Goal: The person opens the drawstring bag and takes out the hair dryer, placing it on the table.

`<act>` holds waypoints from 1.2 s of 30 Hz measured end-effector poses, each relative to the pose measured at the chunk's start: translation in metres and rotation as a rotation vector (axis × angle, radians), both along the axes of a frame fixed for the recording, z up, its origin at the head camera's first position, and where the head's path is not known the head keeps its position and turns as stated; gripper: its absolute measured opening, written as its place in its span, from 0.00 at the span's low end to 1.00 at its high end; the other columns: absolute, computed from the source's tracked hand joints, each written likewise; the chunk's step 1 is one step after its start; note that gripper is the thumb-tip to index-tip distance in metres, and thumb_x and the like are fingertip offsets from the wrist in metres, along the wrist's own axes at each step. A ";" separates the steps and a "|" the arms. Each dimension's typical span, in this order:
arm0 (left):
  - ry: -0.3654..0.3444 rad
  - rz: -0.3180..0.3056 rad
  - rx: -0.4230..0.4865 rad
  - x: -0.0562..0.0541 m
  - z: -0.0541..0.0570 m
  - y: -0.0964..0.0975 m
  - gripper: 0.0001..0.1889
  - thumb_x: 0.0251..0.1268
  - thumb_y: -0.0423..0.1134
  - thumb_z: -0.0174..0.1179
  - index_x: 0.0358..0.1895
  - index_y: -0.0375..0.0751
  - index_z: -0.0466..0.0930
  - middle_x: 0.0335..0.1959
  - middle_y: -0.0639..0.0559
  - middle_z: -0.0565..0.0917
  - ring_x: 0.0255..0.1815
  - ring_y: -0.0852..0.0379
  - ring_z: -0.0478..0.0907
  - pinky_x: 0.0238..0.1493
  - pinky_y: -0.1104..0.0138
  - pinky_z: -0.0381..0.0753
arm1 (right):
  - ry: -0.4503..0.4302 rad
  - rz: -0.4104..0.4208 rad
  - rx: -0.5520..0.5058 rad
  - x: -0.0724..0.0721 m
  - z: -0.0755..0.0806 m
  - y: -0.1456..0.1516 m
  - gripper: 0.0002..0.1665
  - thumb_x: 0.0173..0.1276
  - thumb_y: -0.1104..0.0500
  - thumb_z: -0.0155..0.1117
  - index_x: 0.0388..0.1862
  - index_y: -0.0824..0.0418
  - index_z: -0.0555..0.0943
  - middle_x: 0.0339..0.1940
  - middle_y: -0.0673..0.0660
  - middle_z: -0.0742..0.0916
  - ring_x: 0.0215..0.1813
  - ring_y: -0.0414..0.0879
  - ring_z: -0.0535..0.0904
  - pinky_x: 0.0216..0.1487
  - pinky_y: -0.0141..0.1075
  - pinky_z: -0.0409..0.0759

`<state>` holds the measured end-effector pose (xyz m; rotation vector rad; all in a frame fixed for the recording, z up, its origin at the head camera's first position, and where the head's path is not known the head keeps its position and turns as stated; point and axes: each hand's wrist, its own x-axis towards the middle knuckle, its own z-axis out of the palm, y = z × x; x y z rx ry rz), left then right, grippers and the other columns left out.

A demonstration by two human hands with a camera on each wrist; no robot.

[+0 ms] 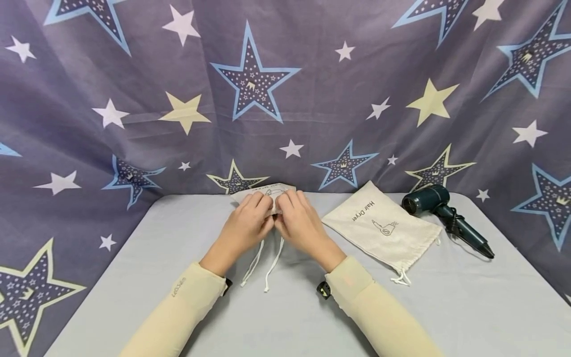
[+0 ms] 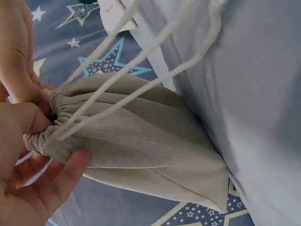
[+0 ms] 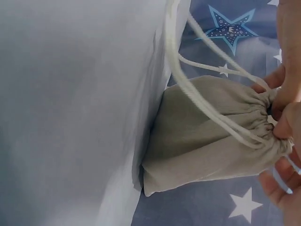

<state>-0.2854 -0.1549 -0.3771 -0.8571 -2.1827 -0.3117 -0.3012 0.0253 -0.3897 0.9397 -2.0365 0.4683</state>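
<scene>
Both hands are at the gathered mouth of a beige drawstring bag (image 2: 136,136), which stands on the table. My left hand (image 1: 244,229) pinches the rim on the left, its thumb at the opening and fingers outside the cloth. On the opposite side of the rim, my right hand (image 1: 303,225) grips the cloth with thumb and fingers. White drawstrings (image 1: 274,267) hang from the bag towards me. Part of a printed drawing shows on its upper far cloth in the head view. The mouth is a small puckered gap; what lies inside cannot be told.
To the right a flat beige bag (image 1: 357,233) printed "Hair Dryer" lies on the grey-white table (image 1: 285,327). A dark green hair dryer (image 1: 466,230), cord wrapped round its handle, lies beyond it, near the right edge. A star-patterned curtain (image 1: 285,134) stands behind.
</scene>
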 end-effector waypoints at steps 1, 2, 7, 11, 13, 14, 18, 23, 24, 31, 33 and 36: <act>0.014 0.014 -0.009 0.000 0.000 0.000 0.09 0.56 0.31 0.63 0.38 0.38 0.73 0.35 0.46 0.75 0.34 0.44 0.74 0.29 0.56 0.78 | 0.006 0.013 -0.001 0.000 0.000 0.001 0.12 0.56 0.66 0.64 0.37 0.60 0.71 0.35 0.56 0.75 0.36 0.54 0.69 0.40 0.43 0.71; 0.036 0.027 -0.021 0.000 0.000 0.000 0.09 0.56 0.32 0.62 0.39 0.38 0.73 0.35 0.46 0.76 0.34 0.44 0.75 0.27 0.56 0.78 | 0.003 0.024 0.003 -0.001 0.001 0.002 0.13 0.56 0.67 0.64 0.38 0.60 0.71 0.36 0.56 0.75 0.36 0.54 0.69 0.40 0.43 0.71; 0.164 0.056 -0.088 -0.002 0.002 -0.005 0.09 0.54 0.35 0.61 0.38 0.39 0.74 0.34 0.46 0.77 0.32 0.44 0.76 0.20 0.57 0.74 | 0.016 0.042 0.069 -0.005 0.004 0.010 0.13 0.57 0.69 0.65 0.37 0.59 0.73 0.40 0.57 0.78 0.39 0.54 0.71 0.41 0.42 0.73; 0.193 0.010 -0.104 -0.005 0.001 -0.009 0.10 0.51 0.32 0.61 0.36 0.40 0.73 0.33 0.47 0.76 0.31 0.46 0.74 0.18 0.59 0.73 | 0.036 0.075 0.118 -0.009 0.005 0.017 0.10 0.59 0.70 0.64 0.37 0.58 0.76 0.42 0.56 0.79 0.40 0.52 0.71 0.40 0.40 0.74; 0.182 -0.014 -0.107 -0.006 0.001 -0.011 0.10 0.49 0.32 0.62 0.36 0.40 0.72 0.34 0.47 0.76 0.31 0.47 0.74 0.18 0.59 0.73 | 0.025 0.107 0.130 -0.011 0.006 0.020 0.11 0.59 0.70 0.64 0.38 0.57 0.77 0.42 0.55 0.79 0.41 0.52 0.71 0.41 0.39 0.74; 0.173 -0.024 -0.106 -0.007 0.001 -0.012 0.11 0.49 0.32 0.62 0.36 0.40 0.72 0.34 0.47 0.76 0.32 0.47 0.74 0.18 0.59 0.74 | 0.015 0.124 0.128 -0.012 0.006 0.022 0.12 0.59 0.71 0.63 0.39 0.57 0.77 0.43 0.55 0.80 0.42 0.52 0.71 0.41 0.38 0.75; 0.121 -0.050 -0.079 -0.008 0.003 -0.017 0.12 0.48 0.32 0.64 0.35 0.41 0.72 0.35 0.48 0.76 0.35 0.47 0.75 0.20 0.57 0.77 | -0.025 0.171 0.093 -0.014 0.008 0.029 0.14 0.58 0.72 0.61 0.41 0.58 0.78 0.44 0.55 0.80 0.45 0.53 0.72 0.43 0.39 0.76; 0.094 -0.067 -0.070 -0.007 0.004 -0.019 0.12 0.49 0.33 0.64 0.34 0.43 0.71 0.34 0.51 0.74 0.35 0.49 0.75 0.24 0.58 0.77 | -0.025 0.183 0.067 -0.015 0.008 0.033 0.11 0.62 0.69 0.56 0.41 0.58 0.78 0.45 0.55 0.82 0.46 0.53 0.73 0.45 0.40 0.78; 0.095 -0.074 -0.073 -0.007 0.004 -0.019 0.12 0.49 0.33 0.64 0.34 0.44 0.71 0.34 0.51 0.75 0.35 0.49 0.75 0.24 0.59 0.77 | -0.018 0.188 0.066 -0.015 0.007 0.032 0.11 0.63 0.69 0.55 0.40 0.58 0.79 0.45 0.55 0.82 0.46 0.53 0.73 0.45 0.40 0.77; 0.019 -0.151 -0.096 -0.005 0.007 -0.018 0.10 0.49 0.31 0.63 0.34 0.44 0.73 0.33 0.53 0.74 0.32 0.53 0.73 0.25 0.63 0.74 | 0.035 0.216 0.061 -0.013 0.005 0.028 0.11 0.66 0.69 0.51 0.39 0.58 0.79 0.42 0.55 0.81 0.42 0.52 0.73 0.43 0.40 0.76; -0.017 -0.164 -0.114 -0.004 0.008 -0.018 0.11 0.48 0.29 0.63 0.34 0.45 0.73 0.33 0.53 0.73 0.32 0.54 0.72 0.25 0.64 0.73 | 0.041 0.213 0.061 -0.013 0.005 0.028 0.12 0.66 0.70 0.51 0.38 0.57 0.79 0.42 0.55 0.81 0.42 0.52 0.72 0.43 0.41 0.76; -0.058 -0.153 -0.133 -0.002 0.010 -0.018 0.13 0.46 0.28 0.63 0.34 0.46 0.73 0.33 0.55 0.72 0.32 0.55 0.71 0.24 0.65 0.71 | 0.039 0.206 0.068 -0.013 0.005 0.029 0.11 0.64 0.70 0.52 0.37 0.57 0.79 0.42 0.55 0.81 0.43 0.52 0.72 0.43 0.40 0.76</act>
